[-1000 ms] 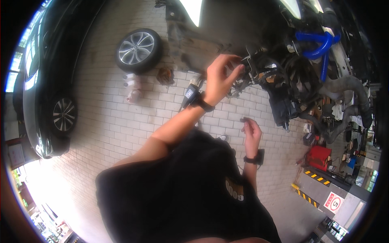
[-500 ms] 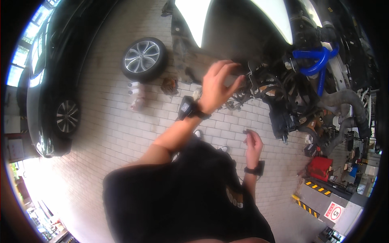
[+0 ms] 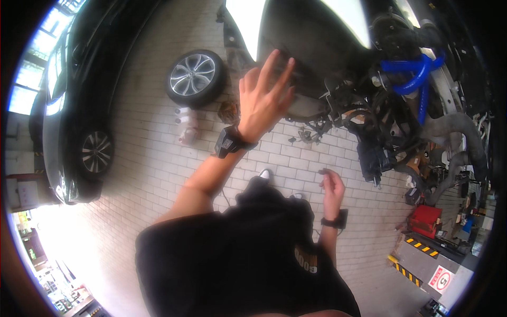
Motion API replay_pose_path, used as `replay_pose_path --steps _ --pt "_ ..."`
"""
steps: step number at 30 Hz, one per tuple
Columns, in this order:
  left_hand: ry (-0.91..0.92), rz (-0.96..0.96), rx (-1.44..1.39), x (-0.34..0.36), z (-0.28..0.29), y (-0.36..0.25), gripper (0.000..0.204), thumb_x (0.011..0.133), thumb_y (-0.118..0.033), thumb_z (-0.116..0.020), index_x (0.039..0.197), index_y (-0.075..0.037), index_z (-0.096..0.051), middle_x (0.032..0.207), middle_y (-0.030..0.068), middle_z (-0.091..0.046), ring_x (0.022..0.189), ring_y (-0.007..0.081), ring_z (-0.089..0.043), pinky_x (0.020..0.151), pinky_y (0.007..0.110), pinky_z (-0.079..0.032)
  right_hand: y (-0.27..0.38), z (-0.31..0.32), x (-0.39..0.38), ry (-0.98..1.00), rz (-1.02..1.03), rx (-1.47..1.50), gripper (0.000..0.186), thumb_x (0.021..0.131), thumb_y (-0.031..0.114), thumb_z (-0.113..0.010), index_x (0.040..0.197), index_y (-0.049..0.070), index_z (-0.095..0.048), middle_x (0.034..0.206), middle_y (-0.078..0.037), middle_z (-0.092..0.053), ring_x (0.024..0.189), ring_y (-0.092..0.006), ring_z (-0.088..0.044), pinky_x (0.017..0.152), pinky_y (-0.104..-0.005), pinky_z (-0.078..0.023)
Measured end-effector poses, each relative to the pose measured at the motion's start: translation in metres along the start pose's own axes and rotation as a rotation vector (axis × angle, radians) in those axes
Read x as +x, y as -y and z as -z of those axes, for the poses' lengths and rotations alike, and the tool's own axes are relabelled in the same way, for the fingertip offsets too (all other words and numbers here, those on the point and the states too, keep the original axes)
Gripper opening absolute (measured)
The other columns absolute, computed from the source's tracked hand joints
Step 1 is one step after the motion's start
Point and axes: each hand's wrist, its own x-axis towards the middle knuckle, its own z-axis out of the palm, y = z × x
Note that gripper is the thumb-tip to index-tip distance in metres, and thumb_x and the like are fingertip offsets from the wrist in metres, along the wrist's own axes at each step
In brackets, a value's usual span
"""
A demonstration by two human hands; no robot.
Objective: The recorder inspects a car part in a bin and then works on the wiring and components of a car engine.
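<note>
My left hand [image 3: 264, 98] reaches forward with its fingers spread and holds nothing that I can see. It is in front of the dark wheel-arch area [image 3: 311, 50] of a raised car with white body panels [image 3: 247, 24]. Whether the fingertips touch anything there, I cannot tell. Lower down, my right hand [image 3: 332, 190] hangs above the tiled floor with its fingers curled together. A small dark thing shows at its fingertips, too small to name. Each wrist carries a black strapped device. Right of my left hand are exposed dark mechanical parts [image 3: 372, 153].
A wheel with a silver rim [image 3: 194, 77] lies on the floor at the left, near pale plastic bottles [image 3: 187, 127]. Farther left stands a dark car [image 3: 79, 148]. At the right are blue hoses [image 3: 414, 79], a red box [image 3: 425, 221] and a striped lift base [image 3: 417, 251].
My left hand has moved slightly left and forward, and its fingers have gone from bent to stretched out. The right hand keeps its curled shape. The view has shifted slightly.
</note>
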Motion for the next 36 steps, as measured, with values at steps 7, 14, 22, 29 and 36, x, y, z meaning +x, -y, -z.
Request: replay_pose_path --steps 7,14,22,29,36 --pt "-0.14 0.045 -0.22 -0.007 0.026 -0.018 0.033 0.073 -0.004 -0.068 0.106 -0.009 -0.063 0.098 0.01 -0.059 0.086 0.0272 -0.056 0.074 0.037 -0.045 -0.012 0.021 -0.014 -0.028 0.032 0.01 0.016 0.09 0.009 -0.055 0.101 -0.002 -0.062 0.088 -0.003 -0.065 0.063 -0.0051 -0.049 0.057 -0.0189 -0.041" --pt "0.026 0.152 -0.366 -0.034 0.034 -0.072 0.012 0.074 -0.007 -0.069 0.072 -0.003 -0.058 0.068 0.0083 -0.057 0.064 0.0254 -0.054 0.06 0.035 -0.042 -0.021 0.076 -0.047 -0.098 0.104 0.116 0.015 0.089 0.006 -0.056 0.101 -0.002 -0.061 0.084 -0.001 -0.064 0.062 -0.0046 -0.05 0.056 -0.0189 -0.042" --pt "0.175 0.108 -0.527 -0.059 0.037 -0.181 0.038 0.083 -0.016 -0.065 0.059 0.003 -0.043 0.053 0.0145 -0.039 0.044 0.0224 -0.036 0.045 0.034 -0.03 -0.059 0.192 -0.149 -0.357 0.079 0.212 0.016 0.089 0.004 -0.054 0.102 -0.003 -0.06 0.085 -0.006 -0.065 0.065 -0.0064 -0.053 0.058 -0.0194 -0.044" --pt "0.823 0.083 -1.029 -0.085 0.05 -0.284 0.019 0.087 -0.007 -0.059 0.105 -0.001 -0.06 0.072 0.0006 -0.063 0.065 0.0089 -0.058 0.058 0.022 -0.045 -0.095 0.307 -0.257 -0.674 0.112 0.16 0.017 0.089 0.006 -0.055 0.102 -0.002 -0.061 0.086 -0.008 -0.066 0.062 -0.0068 -0.051 0.057 -0.0203 -0.044" --pt "0.973 -0.268 -1.086 -0.084 0.041 -0.415 0.029 0.086 -0.013 -0.062 0.114 -0.004 -0.06 0.101 0.0067 -0.065 0.087 0.0145 -0.06 0.071 0.027 -0.048 -0.101 0.391 -0.353 -1.016 0.086 0.113 0.018 0.09 0.01 -0.052 0.101 -0.001 -0.061 0.087 -0.007 -0.066 0.062 -0.0076 -0.052 0.055 -0.0207 -0.04"
